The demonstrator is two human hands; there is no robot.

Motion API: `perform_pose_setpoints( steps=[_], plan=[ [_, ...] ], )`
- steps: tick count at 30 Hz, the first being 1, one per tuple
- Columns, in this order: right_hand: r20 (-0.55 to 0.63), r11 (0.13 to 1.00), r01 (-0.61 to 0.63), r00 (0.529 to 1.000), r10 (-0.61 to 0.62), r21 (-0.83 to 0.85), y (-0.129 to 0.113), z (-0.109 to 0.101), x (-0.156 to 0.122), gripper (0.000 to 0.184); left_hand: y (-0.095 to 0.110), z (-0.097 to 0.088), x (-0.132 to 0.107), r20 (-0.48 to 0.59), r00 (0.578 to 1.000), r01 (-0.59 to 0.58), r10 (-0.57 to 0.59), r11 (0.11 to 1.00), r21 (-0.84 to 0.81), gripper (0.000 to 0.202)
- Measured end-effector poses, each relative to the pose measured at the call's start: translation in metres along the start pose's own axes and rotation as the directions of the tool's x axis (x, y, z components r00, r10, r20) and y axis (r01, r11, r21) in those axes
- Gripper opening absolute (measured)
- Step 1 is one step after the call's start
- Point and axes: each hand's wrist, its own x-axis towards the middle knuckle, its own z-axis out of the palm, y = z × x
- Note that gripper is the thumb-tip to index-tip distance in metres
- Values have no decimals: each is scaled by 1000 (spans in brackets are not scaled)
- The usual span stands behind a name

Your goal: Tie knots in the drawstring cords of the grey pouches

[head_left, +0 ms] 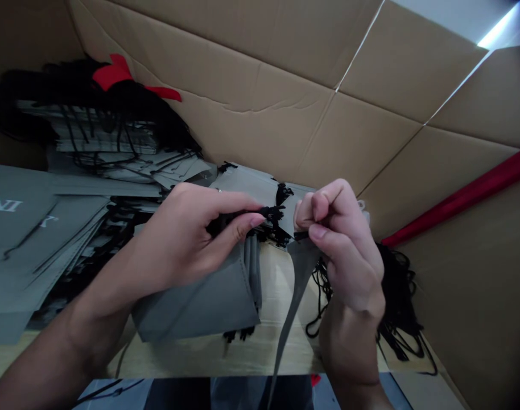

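My left hand [195, 233] is closed, thumb against fingers, on a stack of grey drawstring bags [200, 310]. Black cord ends [275, 214] stick out in a bunch past its thumb. Just to the right, my right hand [349, 245] pinches the top corner of a single grey drawstring bag [301, 267], where a bit of black cord shows. That bag hangs nearly edge-on, down past the table's front edge. Behind the hands lie more grey bags [245, 182] with black cord ends. A small gap separates the two hands.
Piled grey bags with black cords [106, 134] stand at the back left under a red strip [112, 74]. Grey bags with white letters [12, 245] lie at left. Loose black cords [399, 290] are at right on the wooden table [277, 290]. Cardboard walls [264, 74] enclose it.
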Motion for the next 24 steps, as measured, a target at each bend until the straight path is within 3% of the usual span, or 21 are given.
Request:
perform_pose_setpoints(
  steps=[3,10,24],
  plan=[
    [-13,996,24,1000,-23,90,-6,-2,-5,11,2,1,-2,-15,999,-29,30,997,72,21],
    [-31,985,62,997,-68,-163,-11,-4,-5,15,10,4,-6,2,999,-52,53,981,186,22],
    [-70,991,61,995,-69,-120,-12,6,2,15,4,11,-8,5,991,-134,135,976,172,13]
  ],
)
